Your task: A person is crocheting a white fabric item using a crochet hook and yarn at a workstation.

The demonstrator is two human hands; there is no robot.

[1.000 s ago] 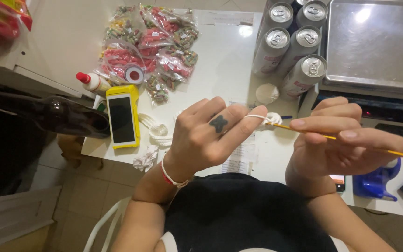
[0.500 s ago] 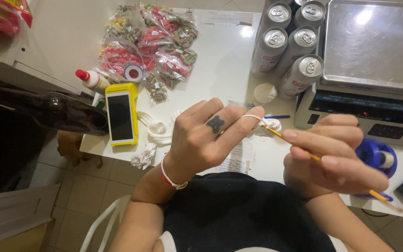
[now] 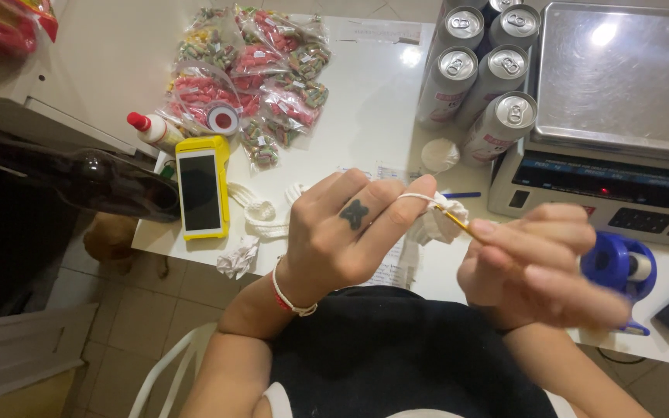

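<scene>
At frame centre, your left hand (image 3: 342, 236) pinches the small white crocheted yarn piece (image 3: 441, 220), while your closed right hand (image 3: 540, 267) angles the thin yellow crochet hook (image 3: 462, 225) up-left into it.

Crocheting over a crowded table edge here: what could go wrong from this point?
The right hand is blurred mid-stroke, so the hook could slip out of the white yarn piece or prick the left hand that tensions the yarn. The yellow phone lies near the table edge; a tug on the loose yarn could nudge it.
</scene>
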